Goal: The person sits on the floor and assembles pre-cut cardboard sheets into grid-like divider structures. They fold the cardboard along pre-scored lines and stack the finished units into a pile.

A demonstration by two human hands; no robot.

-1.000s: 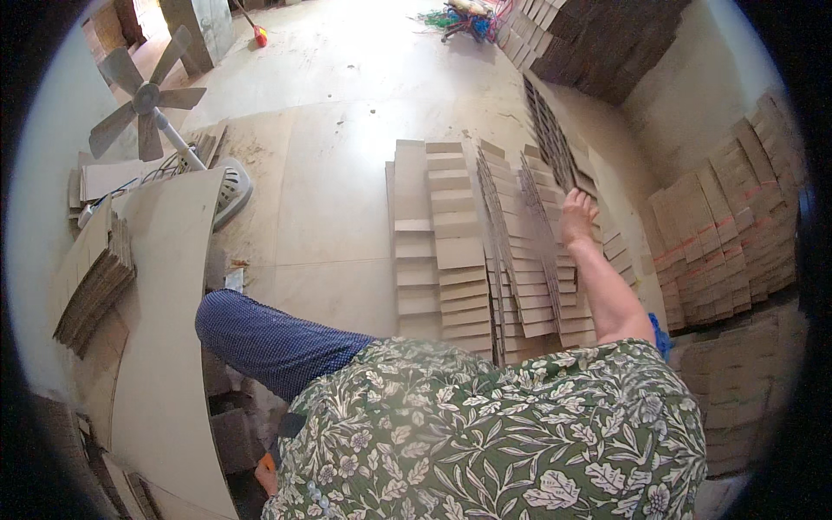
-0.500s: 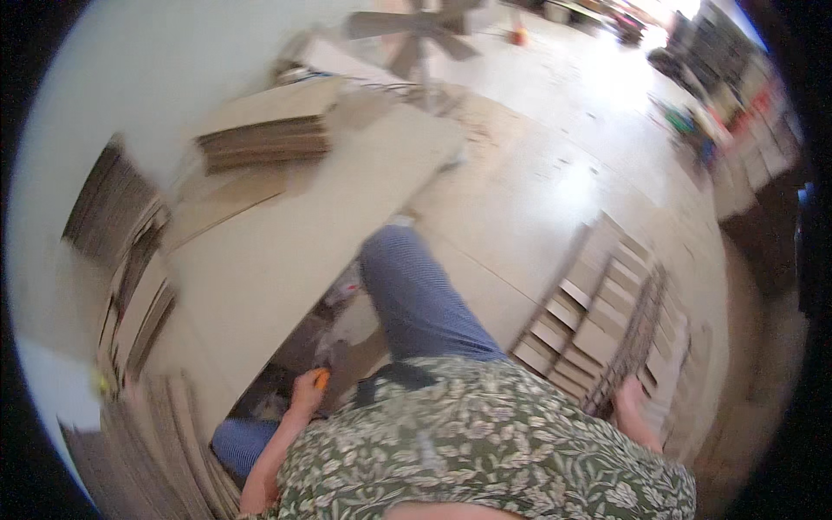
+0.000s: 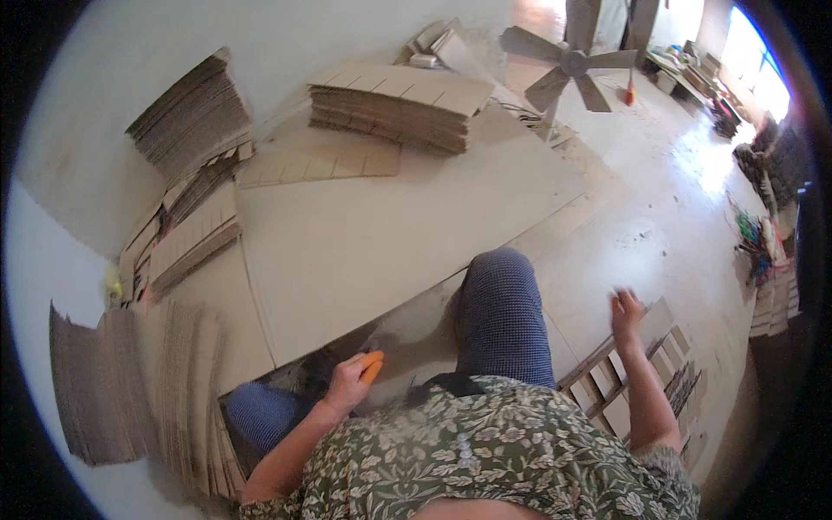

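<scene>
Beside my thigh, at the near edge of the low table, my left hand [image 3: 347, 386] is closed around an orange object [image 3: 371, 367]. Only its rounded end shows, so its kind is unclear. My right hand [image 3: 626, 316] is raised over the floor on the right, just past the far end of some slotted cardboard sheets [image 3: 598, 381]. Its fingers look bent but are smeared by motion, and no held thing can be made out. Between my hands is my right knee [image 3: 507, 303]. A pale board [image 3: 390, 234] covers the table in front of me.
A thick stack of slit cardboard [image 3: 390, 108] lies on the table's far side, with a single slit sheet [image 3: 321, 165] before it. More cardboard stacks [image 3: 104, 381] line the left. Behind the table stands a fan [image 3: 572, 65]; farther off is an orange cone [image 3: 630, 94].
The view has swung left, shifting the table and stacks rightward in the picture. My right hand has come up and forward from the slotted cardboard; my left still grips the orange object.
</scene>
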